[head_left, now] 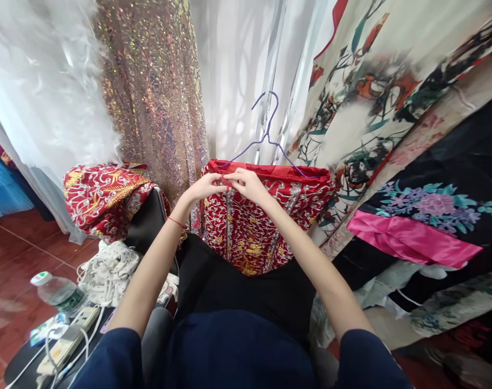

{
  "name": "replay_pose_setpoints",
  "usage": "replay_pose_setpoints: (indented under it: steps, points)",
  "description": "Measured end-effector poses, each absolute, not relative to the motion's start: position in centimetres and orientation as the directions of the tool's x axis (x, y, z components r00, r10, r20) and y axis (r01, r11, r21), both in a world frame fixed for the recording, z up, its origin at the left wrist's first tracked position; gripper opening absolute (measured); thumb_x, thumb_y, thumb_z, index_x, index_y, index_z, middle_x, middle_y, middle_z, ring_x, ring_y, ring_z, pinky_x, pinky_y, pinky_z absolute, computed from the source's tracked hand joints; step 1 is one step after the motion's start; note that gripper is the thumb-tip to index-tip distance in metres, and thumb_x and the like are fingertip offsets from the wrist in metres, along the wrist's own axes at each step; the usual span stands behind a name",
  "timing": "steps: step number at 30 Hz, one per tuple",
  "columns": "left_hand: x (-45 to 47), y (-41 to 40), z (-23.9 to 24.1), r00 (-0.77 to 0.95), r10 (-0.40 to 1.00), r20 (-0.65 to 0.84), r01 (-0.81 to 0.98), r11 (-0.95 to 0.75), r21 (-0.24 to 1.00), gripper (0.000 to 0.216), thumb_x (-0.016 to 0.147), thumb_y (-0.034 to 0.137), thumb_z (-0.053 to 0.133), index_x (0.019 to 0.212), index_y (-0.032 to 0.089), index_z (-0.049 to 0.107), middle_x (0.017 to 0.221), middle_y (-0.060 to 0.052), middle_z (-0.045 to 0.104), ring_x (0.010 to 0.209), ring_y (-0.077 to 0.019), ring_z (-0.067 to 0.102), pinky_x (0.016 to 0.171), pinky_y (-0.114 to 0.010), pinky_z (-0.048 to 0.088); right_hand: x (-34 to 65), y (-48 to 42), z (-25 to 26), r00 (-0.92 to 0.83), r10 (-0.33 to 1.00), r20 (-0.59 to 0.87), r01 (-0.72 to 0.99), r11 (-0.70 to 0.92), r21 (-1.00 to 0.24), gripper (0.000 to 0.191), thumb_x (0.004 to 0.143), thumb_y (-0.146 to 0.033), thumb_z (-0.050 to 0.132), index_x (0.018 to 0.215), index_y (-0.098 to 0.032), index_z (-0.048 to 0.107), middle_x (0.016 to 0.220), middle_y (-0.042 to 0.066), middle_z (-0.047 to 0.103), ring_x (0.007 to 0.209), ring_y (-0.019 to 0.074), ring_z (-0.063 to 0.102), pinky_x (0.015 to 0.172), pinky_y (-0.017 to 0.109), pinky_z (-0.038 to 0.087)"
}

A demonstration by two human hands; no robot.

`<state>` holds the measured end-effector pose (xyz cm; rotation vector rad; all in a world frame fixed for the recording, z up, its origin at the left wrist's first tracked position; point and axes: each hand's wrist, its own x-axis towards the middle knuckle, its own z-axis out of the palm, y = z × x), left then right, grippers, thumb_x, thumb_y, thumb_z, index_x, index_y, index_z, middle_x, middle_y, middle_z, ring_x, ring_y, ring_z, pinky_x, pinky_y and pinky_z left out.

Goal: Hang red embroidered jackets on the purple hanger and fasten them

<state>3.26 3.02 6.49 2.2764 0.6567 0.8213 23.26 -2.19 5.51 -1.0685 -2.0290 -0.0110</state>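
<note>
A red embroidered skirt (252,227) with silver and gold patterns hangs in front of me, spread over my dark lap. A purple hanger (267,135) reaches down into its plain red waistband (270,172). At the upper left of the waistband, my left hand (205,186) and my right hand (249,185) meet almost fingertip to fingertip. Both pinch a thin red tie (228,182) between them. Their fingers partly cover it, so I cannot tell whether it is knotted.
Another red embroidered garment (104,200) drapes over a black chair back to the left. Below it lie white dotted cloth (110,273), a plastic bottle (61,292) and a power strip (67,340) with cables. Sequined fabric (152,86) and a floral-printed garment (359,92) hang around me.
</note>
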Motion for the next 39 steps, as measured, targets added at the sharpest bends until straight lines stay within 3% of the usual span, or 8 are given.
replay_pose_setpoints:
  steps: [4, 9, 13, 17, 26, 32, 36, 39]
  points:
    - [3.2, 3.1, 6.6, 0.712, 0.630, 0.309, 0.250, -0.639, 0.727, 0.032, 0.071, 0.044, 0.074, 0.080, 0.013, 0.073, 0.070, 0.001, 0.063, 0.064, -0.0104, 0.049, 0.067, -0.027, 0.041, 23.1, -2.6, 5.1, -0.400, 0.642, 0.654, 0.797, 0.596, -0.098, 0.030, 0.101, -0.028, 0.052, 0.117, -0.023, 0.076, 0.095, 0.006, 0.065, 0.076, 0.0143, 0.057, 0.068, 0.026, 0.043]
    - [3.3, 3.1, 5.9, 0.666, 0.690, 0.284, 0.190, -0.525, 0.830, 0.041, 0.060, 0.050, 0.081, 0.076, 0.014, 0.074, 0.073, 0.001, 0.066, 0.069, -0.0106, 0.052, 0.071, -0.027, 0.041, 22.8, -3.1, 5.0, -0.413, 0.681, 0.605, 0.860, 0.510, 0.013, 0.031, 0.103, -0.030, 0.047, 0.120, -0.024, 0.073, 0.105, 0.006, 0.067, 0.077, 0.0146, 0.061, 0.063, 0.026, 0.040]
    - [3.6, 3.1, 5.0, 0.590, 0.761, 0.269, 0.144, -0.427, 0.893, 0.040, 0.065, 0.053, 0.078, 0.073, 0.015, 0.071, 0.063, 0.003, 0.056, 0.058, -0.0074, 0.041, 0.057, -0.024, 0.031, 22.2, -3.1, 4.7, -0.326, 0.703, 0.632, 0.892, 0.449, -0.039, 0.031, 0.104, -0.027, 0.044, 0.122, -0.023, 0.069, 0.112, 0.007, 0.068, 0.086, 0.0172, 0.065, 0.063, 0.025, 0.041]
    - [4.1, 2.9, 4.6, 0.556, 0.795, 0.242, 0.154, -0.385, 0.910, 0.032, 0.070, 0.047, 0.074, 0.071, 0.015, 0.067, 0.059, 0.005, 0.047, 0.053, -0.0060, 0.032, 0.050, -0.023, 0.021, 22.1, -2.8, 4.1, -0.271, 0.700, 0.661, 0.864, 0.479, -0.152, 0.025, 0.101, -0.021, 0.045, 0.111, -0.020, 0.068, 0.108, 0.007, 0.069, 0.088, 0.0183, 0.065, 0.069, 0.025, 0.045]
    - [5.8, 3.6, 4.3, 0.357, 0.876, 0.324, 0.027, -0.357, 0.934, 0.014, 0.085, 0.025, 0.065, 0.080, 0.019, 0.053, 0.068, 0.004, 0.054, 0.056, -0.0074, 0.049, 0.056, -0.020, 0.037, 22.8, -2.4, 4.2, -0.193, 0.670, 0.717, 0.846, 0.484, -0.224, 0.018, 0.096, -0.022, 0.046, 0.104, -0.018, 0.063, 0.112, 0.009, 0.068, 0.086, 0.0190, 0.064, 0.071, 0.028, 0.045]
    - [5.2, 6.0, 5.1, 0.145, 0.775, 0.616, 0.296, -0.628, 0.720, 0.009, 0.088, 0.022, 0.057, 0.081, 0.019, 0.054, 0.080, -0.002, 0.064, 0.073, -0.0136, 0.059, 0.076, -0.028, 0.046, 23.6, -1.6, 5.3, -0.090, 0.688, 0.720, 0.854, 0.426, -0.299, 0.019, 0.095, -0.022, 0.044, 0.100, -0.017, 0.062, 0.107, 0.010, 0.066, 0.084, 0.0192, 0.061, 0.068, 0.029, 0.044]
    - [4.3, 6.5, 5.7, 0.150, 0.774, 0.615, 0.401, -0.617, 0.678, 0.010, 0.088, 0.028, 0.058, 0.084, 0.019, 0.059, 0.088, -0.004, 0.070, 0.080, -0.0164, 0.063, 0.081, -0.030, 0.048, 24.5, -1.2, 6.0, -0.004, 0.712, 0.702, 0.880, 0.335, -0.336, 0.021, 0.097, -0.025, 0.044, 0.101, -0.017, 0.063, 0.107, 0.011, 0.065, 0.081, 0.0195, 0.060, 0.063, 0.030, 0.042]
    - [3.8, 6.3, 5.7, 0.150, 0.744, 0.651, 0.508, -0.623, 0.594, 0.013, 0.091, 0.031, 0.058, 0.087, 0.019, 0.062, 0.095, -0.006, 0.071, 0.086, -0.0186, 0.064, 0.084, -0.031, 0.048, 25.0, -1.5, 6.3, -0.002, 0.715, 0.699, 0.924, 0.269, -0.273, 0.025, 0.099, -0.025, 0.042, 0.103, -0.017, 0.064, 0.108, 0.012, 0.066, 0.083, 0.0209, 0.060, 0.060, 0.029, 0.038]
